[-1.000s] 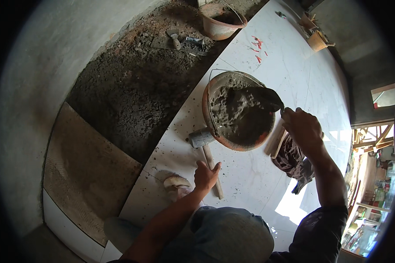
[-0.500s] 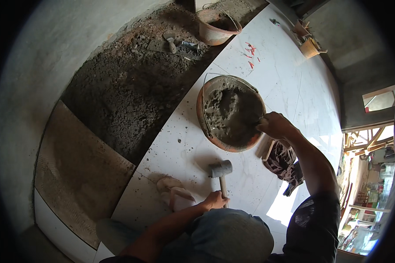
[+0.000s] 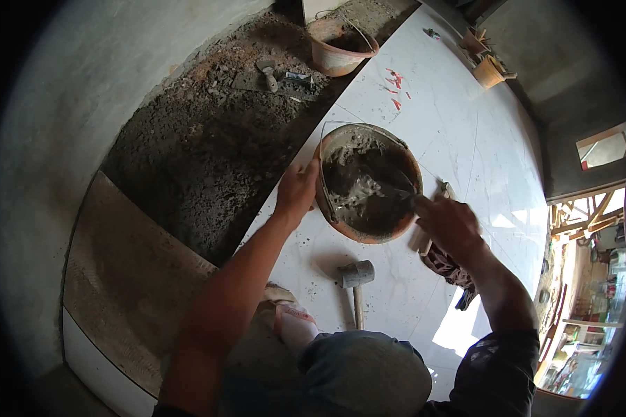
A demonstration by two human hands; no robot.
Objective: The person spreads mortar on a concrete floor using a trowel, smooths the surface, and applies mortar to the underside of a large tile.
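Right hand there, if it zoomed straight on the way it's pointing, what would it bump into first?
Probably the right rim of the round, orange-brown bucket: the right hand points left toward it. Height is hard to judge, so it might pass over the rim into the wet grey mortar.

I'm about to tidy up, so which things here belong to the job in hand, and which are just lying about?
In use:
mortar bucket, left hand at its side
wet mortar
blurred tool in right hand

Seemingly just lying about:
mallet
dark cloth
red scraps
trowel on the soil
yellow container
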